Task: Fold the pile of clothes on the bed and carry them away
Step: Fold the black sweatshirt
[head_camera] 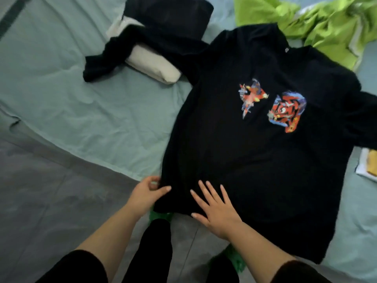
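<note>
The left hand (145, 193) pinches the lower left corner of the black T-shirt (240, 144), thumb on top and fingers curled under the hem, so this grip is closed on the cloth. The right hand (216, 211) lies flat on the hem just beside it, fingers spread and straight, pressing the fabric and gripping nothing. The T-shirt is spread face up across the bed (85, 111), soft and matte, its hem hanging a little over the bed's near edge. Two bright prints (271, 107) in red, blue and orange sit on its chest; their subjects are too blurred to make out. Its right sleeve runs out of the picture. The bed's sheet is pale green and lightly creased. Above the shirt's left shoulder lies a folded dark garment (169, 19) over a rolled cream cloth (155, 64). A crumpled lime-green fabric (318, 23) lies beyond the collar. At the right edge a white and yellow item (367, 166) is cut off.
</note>
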The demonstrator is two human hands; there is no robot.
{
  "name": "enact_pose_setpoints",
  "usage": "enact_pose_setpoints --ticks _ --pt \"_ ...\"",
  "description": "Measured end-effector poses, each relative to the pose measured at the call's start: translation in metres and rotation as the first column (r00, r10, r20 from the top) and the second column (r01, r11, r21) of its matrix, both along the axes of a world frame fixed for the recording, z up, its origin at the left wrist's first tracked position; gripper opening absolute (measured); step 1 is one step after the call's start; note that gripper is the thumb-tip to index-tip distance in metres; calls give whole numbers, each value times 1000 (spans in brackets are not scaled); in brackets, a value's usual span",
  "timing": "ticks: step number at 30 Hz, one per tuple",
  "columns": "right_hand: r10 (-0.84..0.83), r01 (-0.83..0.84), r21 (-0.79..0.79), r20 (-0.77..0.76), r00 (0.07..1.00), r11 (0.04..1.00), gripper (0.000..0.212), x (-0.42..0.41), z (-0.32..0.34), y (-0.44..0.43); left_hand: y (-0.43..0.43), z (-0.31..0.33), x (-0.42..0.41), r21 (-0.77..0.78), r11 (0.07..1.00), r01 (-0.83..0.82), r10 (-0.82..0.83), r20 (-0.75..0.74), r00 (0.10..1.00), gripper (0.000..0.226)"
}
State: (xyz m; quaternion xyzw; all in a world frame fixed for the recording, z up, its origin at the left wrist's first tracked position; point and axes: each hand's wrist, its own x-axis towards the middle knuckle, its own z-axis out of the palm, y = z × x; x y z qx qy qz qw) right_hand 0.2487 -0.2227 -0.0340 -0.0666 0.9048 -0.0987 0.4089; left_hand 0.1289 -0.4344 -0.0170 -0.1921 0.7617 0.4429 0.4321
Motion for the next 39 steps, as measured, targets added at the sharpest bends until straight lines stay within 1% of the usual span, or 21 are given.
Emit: enact_pose_setpoints --ticks 2,4,5,7,9,11,13,15,16,17,19,20,22,24,25,27,30,32,33,37,39 --pt "43 -43 0 10 999 999 66 -15 14 15 -2 4 -15 -25 979 202 -201 41 979 40" --pt "1 -1 25 -13 1000 1000 66 -35 26 27 -1 6 -30 -135 890 436 -439 13 899 19" --pt "-35 36 47 -28 999 998 66 -47 32 34 2 8 -37 -183 864 469 -476 8 879 9" --pt "-128 134 77 -86 988 988 66 -70 38 48 9 9 -51 -141 909 392 -392 27 920 10" --pt "-201 212 85 -128 971 974 66 -94 42 64 23 9 -65 -35 976 214 -213 44 976 22" --pt "-280 291 71 -133 951 954 65 -121 42 81 40 9 -81 10 997 75 -75 16 997 26" --pt "-445 461 81 -156 882 884 65 -149 34 95 57 3 -96 42 997 -62 62 -4 998 19" --pt "-657 674 81 -161 736 735 66 -171 20 96 68 -3 -108 56 992 -116 117 -11 993 12" --pt "-689 702 75 -143 711 708 66 -176 13 88 70 -7 -113 46 991 -123 123 -9 992 12" --pt "-637 649 74 -141 758 757 66 -170 7 72 69 -7 -113 27 991 -135 135 -15 991 10" --pt "-400 409 18 -181 899 912 66 -151 -8 38 68 -10 -119 -15 990 -142 141 -25 990 3" --pt "-282 284 -15 -189 941 959 66 -140 -9 25 64 -9 -119 -21 989 -145 145 -12 989 4" --pt "-161 151 -67 -183 970 986 65 -132 -14 21 64 -8 -124 -8 993 -115 116 42 992 10" --pt "-143 130 -76 -220 965 989 62 -142 -14 36 71 -6 -132 42 995 -86 82 93 992 13" --pt "-175 165 -58 -261 949 985 62 -150 -13 47 77 -6 -139 69 994 -80 72 101 992 11" --pt "-344 360 -12 -321 882 933 63 -173 -13 77 93 -7 -155 106 993 -59 51 81 995 15" --pt "-676 694 -33 -266 687 719 63 -212 -16 116 116 -8 -180 168 984 -62 56 45 997 22" --pt "-815 824 -57 -199 544 564 66 -234 -20 116 124 -9 -196 186 982 -32 33 -7 999 13" --pt "-837 844 -55 -179 517 533 68 -243 -23 105 123 -8 -204 176 984 8 -3 -27 1000 8" --pt "-781 783 -83 -199 593 616 70 -264 -28 38 93 -2 -230 148 972 182 -175 -62 983 7" --pt "-755 755 -80 -178 631 650 70 -274 -26 20 70 3 -248 96 969 226 -216 -110 970 22"
